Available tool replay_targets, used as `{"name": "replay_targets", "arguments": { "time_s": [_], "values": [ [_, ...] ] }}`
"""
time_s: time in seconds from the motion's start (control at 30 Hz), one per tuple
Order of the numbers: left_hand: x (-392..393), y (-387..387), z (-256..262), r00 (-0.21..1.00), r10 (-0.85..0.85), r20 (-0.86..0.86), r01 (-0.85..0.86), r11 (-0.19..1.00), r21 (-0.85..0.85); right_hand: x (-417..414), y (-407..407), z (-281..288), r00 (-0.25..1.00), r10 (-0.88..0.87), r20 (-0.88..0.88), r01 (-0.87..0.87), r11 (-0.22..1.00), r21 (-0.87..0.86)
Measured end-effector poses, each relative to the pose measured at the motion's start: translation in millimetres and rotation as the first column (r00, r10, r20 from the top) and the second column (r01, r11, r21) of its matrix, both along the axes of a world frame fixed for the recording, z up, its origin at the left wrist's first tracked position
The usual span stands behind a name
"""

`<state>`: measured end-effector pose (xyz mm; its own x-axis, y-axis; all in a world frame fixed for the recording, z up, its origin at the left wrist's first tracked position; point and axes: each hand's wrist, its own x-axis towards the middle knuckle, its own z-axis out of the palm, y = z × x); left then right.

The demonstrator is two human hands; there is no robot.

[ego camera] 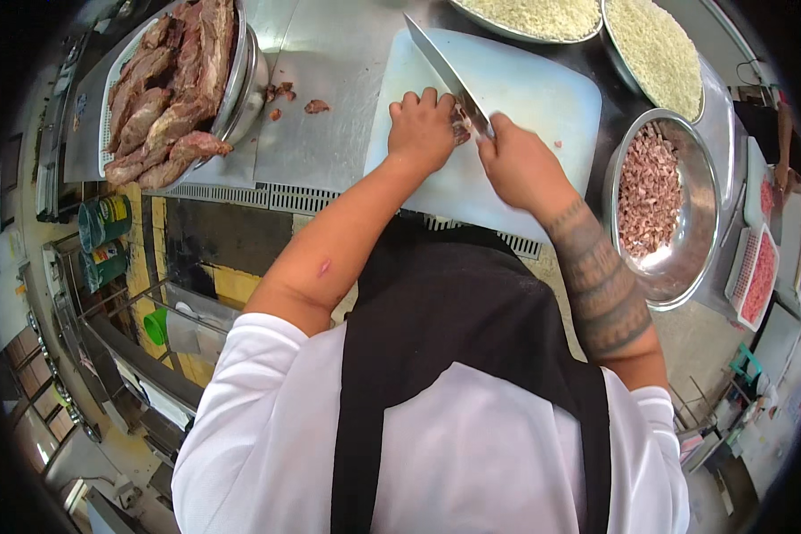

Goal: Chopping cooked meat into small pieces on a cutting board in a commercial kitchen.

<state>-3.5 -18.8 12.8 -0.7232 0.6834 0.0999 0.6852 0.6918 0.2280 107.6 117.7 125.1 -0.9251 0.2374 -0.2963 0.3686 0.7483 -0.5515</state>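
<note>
On the white plastic cutting board (507, 73), my left hand (424, 130) presses down on a piece of meat (460, 125), most of it hidden under the fingers. My right hand (524, 163) grips the handle of a large kitchen knife (444, 63). The blade lies along the exposed end of the meat, close beside my left fingertips, its tip pointing to the far left of the board. A small meat scrap (558, 143) rests on the board to the right of the knife.
Left, large meat strips (173, 93) fill a white basket set by a metal bowl (253, 87); scraps (317, 106) lie nearby. Right, a steel bowl (697, 220) holds diced meat (649, 187). Behind stand bowls of chopped white food (657, 57). A person's arm (783, 143) shows far right.
</note>
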Motion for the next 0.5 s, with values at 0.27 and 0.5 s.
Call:
{"name": "replay_targets", "arguments": {
  "time_s": [0.27, 0.5],
  "values": [
    [5, 2, 2, 0.999, -0.034, 0.041, 0.032, 0.998, 0.049, -3, -6, -24, 0.998, -0.05, -0.026, 0.052, 0.997, 0.063],
    [1, 2, -6, 0.997, 0.009, 0.075, -0.013, 0.999, 0.053, 23, -27, -23, 0.991, -0.108, 0.079, 0.108, 0.994, 0.002]
  ]
}}
